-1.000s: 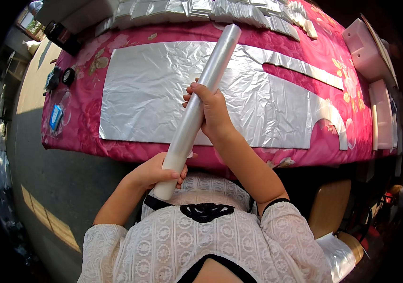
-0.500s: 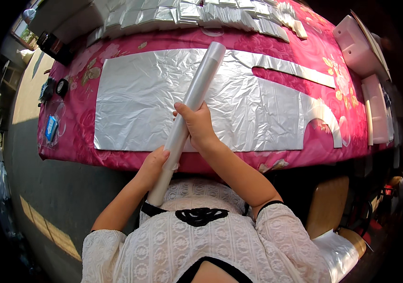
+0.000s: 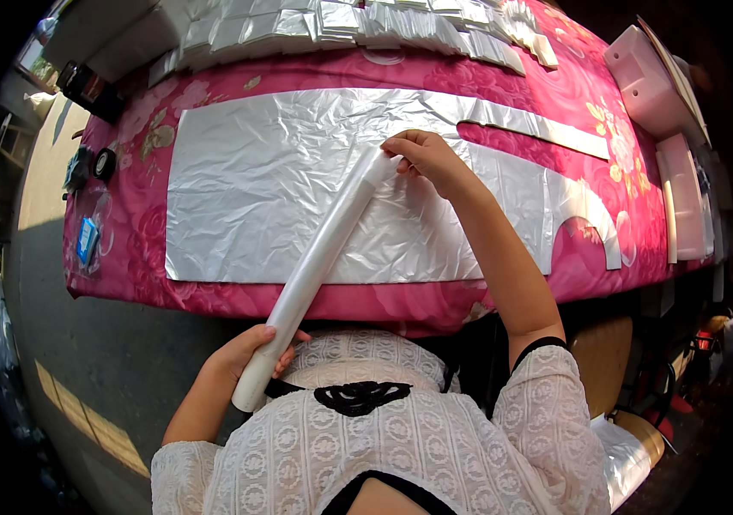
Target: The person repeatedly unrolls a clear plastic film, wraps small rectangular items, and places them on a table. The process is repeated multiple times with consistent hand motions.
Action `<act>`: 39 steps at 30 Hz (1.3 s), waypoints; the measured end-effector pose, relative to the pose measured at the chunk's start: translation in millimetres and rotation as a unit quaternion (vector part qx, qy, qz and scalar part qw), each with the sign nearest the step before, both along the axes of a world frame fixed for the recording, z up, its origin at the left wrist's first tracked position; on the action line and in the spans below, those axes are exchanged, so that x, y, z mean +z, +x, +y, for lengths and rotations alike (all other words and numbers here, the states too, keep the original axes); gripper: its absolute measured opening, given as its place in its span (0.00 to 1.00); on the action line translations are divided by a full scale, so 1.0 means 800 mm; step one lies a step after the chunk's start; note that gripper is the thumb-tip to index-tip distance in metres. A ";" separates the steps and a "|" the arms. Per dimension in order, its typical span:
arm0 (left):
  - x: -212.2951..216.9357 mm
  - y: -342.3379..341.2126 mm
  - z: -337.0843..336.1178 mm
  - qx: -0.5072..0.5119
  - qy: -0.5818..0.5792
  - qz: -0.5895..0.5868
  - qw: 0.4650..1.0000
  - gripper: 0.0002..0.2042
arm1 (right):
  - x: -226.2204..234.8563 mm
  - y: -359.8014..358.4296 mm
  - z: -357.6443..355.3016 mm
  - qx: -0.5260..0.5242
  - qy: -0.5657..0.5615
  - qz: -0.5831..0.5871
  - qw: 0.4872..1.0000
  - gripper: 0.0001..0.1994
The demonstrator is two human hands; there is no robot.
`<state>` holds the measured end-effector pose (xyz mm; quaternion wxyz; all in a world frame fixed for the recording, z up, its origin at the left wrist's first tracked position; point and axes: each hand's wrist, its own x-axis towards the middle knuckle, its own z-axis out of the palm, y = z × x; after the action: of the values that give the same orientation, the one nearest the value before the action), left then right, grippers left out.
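Note:
A long roll of whitish plastic film (image 3: 311, 266) slants from near my body up over the table. Its lower end lies in my left hand (image 3: 255, 350), with the fingers wrapped round it. My right hand (image 3: 431, 160) pinches the film at the upper end, thumb and fingers together. Beneath the roll, a flat silvery-white plastic apron (image 3: 238, 197) is spread on the table; its narrow straps and curved cut-outs point right. Whether it is one layer or several I cannot tell.
A pink flowered cloth (image 3: 139, 232) covers the table. Folded white plastic packs (image 3: 332, 26) line its far edge. On the left are a dark bottle (image 3: 90, 90), a roll of black tape (image 3: 105, 163) and a blue packet (image 3: 87, 240). White foam boxes (image 3: 654, 86) stand right, a chair (image 3: 598, 365) lower right.
My right hand has gone from the roll's middle to its upper end. The roll has shifted down and left toward me, and my left hand has moved lower with it.

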<state>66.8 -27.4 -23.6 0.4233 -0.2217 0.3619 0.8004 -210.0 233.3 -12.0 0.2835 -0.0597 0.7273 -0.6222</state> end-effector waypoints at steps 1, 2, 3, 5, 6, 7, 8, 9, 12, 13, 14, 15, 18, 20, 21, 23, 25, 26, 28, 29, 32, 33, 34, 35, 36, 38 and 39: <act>-0.002 0.001 -0.001 -0.002 0.008 -0.001 1.000 0.35 | 0.001 0.003 -0.005 0.018 0.025 0.004 1.000 0.11; -0.004 0.000 -0.003 -0.005 0.018 -0.003 1.000 0.35 | 0.002 0.005 -0.011 0.036 0.052 0.007 0.998 0.11; -0.005 -0.001 -0.004 -0.006 0.017 -0.003 1.000 0.35 | 0.000 0.004 -0.014 0.058 0.051 -0.009 0.997 0.11; -0.006 -0.001 -0.005 -0.008 0.013 -0.004 1.000 0.35 | -0.003 -0.002 -0.013 0.130 0.050 -0.006 0.990 0.12; -0.007 -0.001 -0.006 -0.015 0.013 0.007 1.000 0.35 | -0.004 -0.003 -0.013 0.167 0.049 -0.005 0.985 0.12; -0.009 -0.002 -0.007 -0.023 0.014 0.017 0.999 0.35 | -0.003 0.000 -0.013 0.152 0.033 0.001 0.988 0.10; -0.010 -0.002 -0.008 -0.031 0.015 0.029 0.999 0.36 | -0.005 -0.002 -0.012 0.139 0.037 0.005 0.990 0.09; -0.012 -0.002 -0.010 -0.031 0.007 0.033 0.999 0.35 | -0.007 -0.006 -0.009 0.126 0.041 0.009 0.991 0.09; -0.014 0.008 -0.019 -0.039 -0.010 0.034 0.999 0.35 | -0.005 -0.025 0.009 0.003 0.081 0.054 0.995 0.09; -0.013 0.016 -0.025 -0.047 -0.010 0.028 0.998 0.34 | -0.012 -0.041 0.026 -0.022 0.107 0.094 0.990 0.09; -0.012 0.027 -0.032 -0.050 -0.011 0.021 0.998 0.34 | -0.004 -0.054 0.038 -0.041 0.156 0.126 0.979 0.10; -0.010 0.036 -0.043 -0.071 -0.002 0.003 0.997 0.31 | -0.009 -0.071 0.060 -0.070 0.163 0.142 0.974 0.10; 0.012 0.044 -0.089 -0.166 -0.110 0.031 0.979 0.29 | -0.020 -0.114 0.133 -0.109 0.203 0.186 0.955 0.09; 0.015 0.056 -0.137 -0.213 -0.153 0.025 0.965 0.28 | -0.019 -0.123 0.147 -0.109 0.196 0.171 0.959 0.09; 0.025 0.049 -0.139 -0.242 -0.180 0.048 0.952 0.27 | -0.021 -0.123 0.140 -0.095 0.183 0.177 0.962 0.09; 0.053 0.009 -0.134 -0.293 -0.259 0.118 0.913 0.24 | -0.024 -0.119 0.122 -0.071 0.157 0.188 0.967 0.09; 0.082 -0.049 -0.107 -0.375 -0.384 0.266 0.801 0.24 | -0.014 -0.108 0.090 -0.041 0.134 0.142 0.980 0.09; 0.089 -0.076 -0.088 -0.368 -0.425 0.340 0.754 0.23 | -0.002 -0.099 0.072 -0.027 0.147 0.127 0.980 0.09; 0.093 -0.123 -0.046 -0.339 -0.507 0.425 0.669 0.19 | -0.003 -0.095 0.050 0.024 0.136 0.138 0.981 0.10; 0.093 -0.140 -0.026 -0.332 -0.544 0.461 0.618 0.18 | -0.004 -0.099 0.037 0.054 0.149 0.145 0.977 0.09; 0.070 -0.169 0.018 -0.277 -0.589 0.624 0.433 0.20 | -0.005 -0.104 0.007 0.092 0.129 0.144 0.977 0.09; 0.059 -0.178 0.029 -0.238 -0.563 0.707 0.356 0.20 | -0.003 -0.105 0.001 0.102 0.137 0.142 0.975 0.09; 0.051 -0.183 0.037 -0.195 -0.528 0.780 0.273 0.20 | 0.000 -0.107 -0.004 0.111 0.145 0.139 0.973 0.09; 0.045 -0.180 0.048 -0.205 -0.477 0.805 0.288 0.20 | 0.003 -0.109 -0.003 0.116 0.156 0.136 0.971 0.09; 0.040 -0.167 0.055 -0.217 -0.428 0.824 0.302 0.20 | 0.004 -0.111 -0.004 0.126 0.166 0.134 0.969 0.09; 0.019 -0.151 0.059 -0.298 -0.415 0.798 0.319 0.29 | 0.006 -0.118 -0.006 0.145 0.188 0.130 0.963 0.10; 0.015 -0.147 0.064 -0.311 -0.421 0.777 0.350 0.32 | 0.005 -0.121 -0.006 0.156 0.197 0.128 0.959 0.10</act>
<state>-50.8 23.9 -11.5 0.0232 0.4787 0.8614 0.1686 -306.7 228.8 -8.2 0.2878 -0.1946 0.8472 -0.4020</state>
